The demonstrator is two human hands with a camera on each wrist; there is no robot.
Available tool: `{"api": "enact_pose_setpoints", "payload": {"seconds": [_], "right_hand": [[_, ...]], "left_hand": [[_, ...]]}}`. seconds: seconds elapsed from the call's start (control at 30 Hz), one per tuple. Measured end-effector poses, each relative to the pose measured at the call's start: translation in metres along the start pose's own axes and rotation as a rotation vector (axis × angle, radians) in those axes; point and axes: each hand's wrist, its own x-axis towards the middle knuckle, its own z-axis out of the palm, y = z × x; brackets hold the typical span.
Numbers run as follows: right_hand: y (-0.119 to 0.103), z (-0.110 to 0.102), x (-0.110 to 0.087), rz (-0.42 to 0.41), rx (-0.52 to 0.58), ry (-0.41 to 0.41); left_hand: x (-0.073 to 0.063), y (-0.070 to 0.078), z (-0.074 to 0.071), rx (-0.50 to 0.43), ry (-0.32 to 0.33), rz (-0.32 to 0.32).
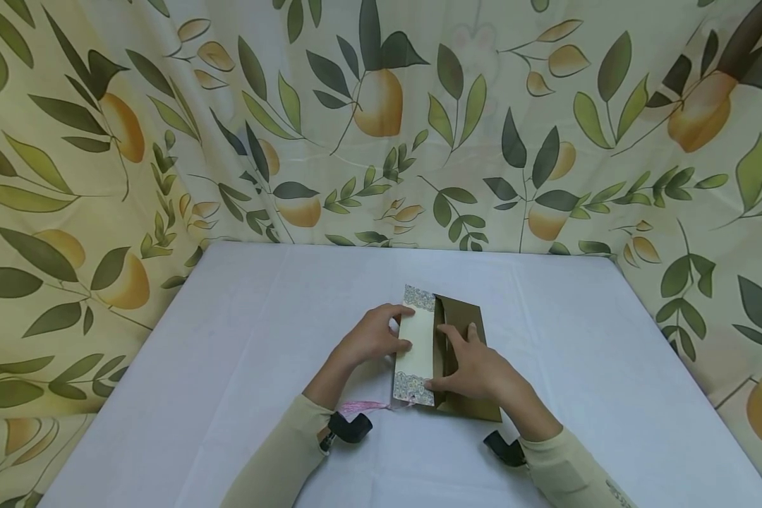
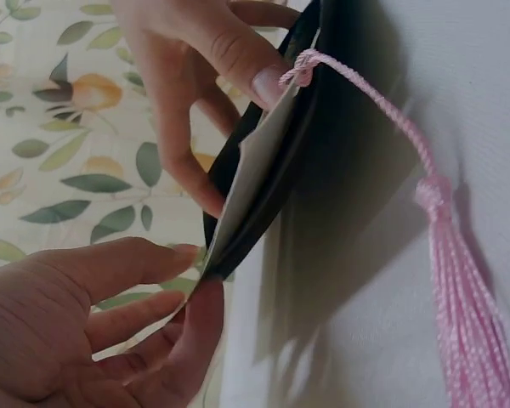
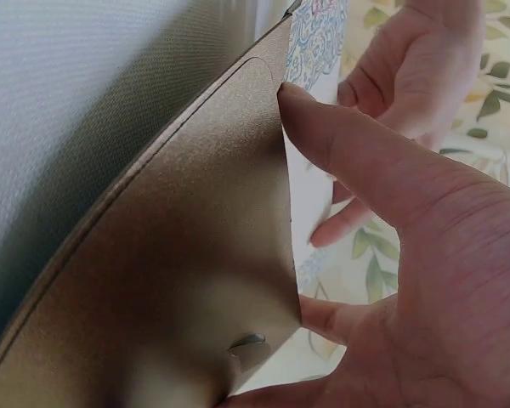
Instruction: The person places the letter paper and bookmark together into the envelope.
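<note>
A cream card (image 1: pixel 417 342) with blue-grey lacy patterned ends sits partly inside a bronze-brown envelope (image 1: pixel 462 310), its left part sticking out. My left hand (image 1: pixel 371 335) pinches the card's outer left edge between thumb and fingers. At the envelope's mouth, my right hand (image 1: pixel 479 370) grips the edge, thumb near the front corner and fingers farther back. The right wrist view shows that thumb (image 3: pixel 323 127) right at the brown rim. From the card's near end a pink tassel (image 2: pixel 463 314) hangs on a twisted cord. The card's right part is hidden in the envelope.
A white cloth covers the table (image 1: pixel 260 317) under the envelope. Behind and beside it hangs a curtain (image 1: pixel 228 141) printed with leaves and orange fruit. Black wrist cameras (image 1: pixel 351 427) are strapped below both hands.
</note>
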Motion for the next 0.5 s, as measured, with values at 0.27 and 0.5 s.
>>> {"api": "enact_pose_setpoints", "payload": {"seconds": [0.27, 0.5], "right_hand": [[0.0007, -0.0004, 0.0011, -0.004, 0.0, -0.009], [0.001, 0.0005, 0.0016, -0.007, 0.005, -0.016]], "left_hand": [[0.0021, -0.0028, -0.0026, -0.085, 0.005, -0.027], [0.0028, -0.0015, 0.0001, -0.098, 0.005, -0.027]]}}
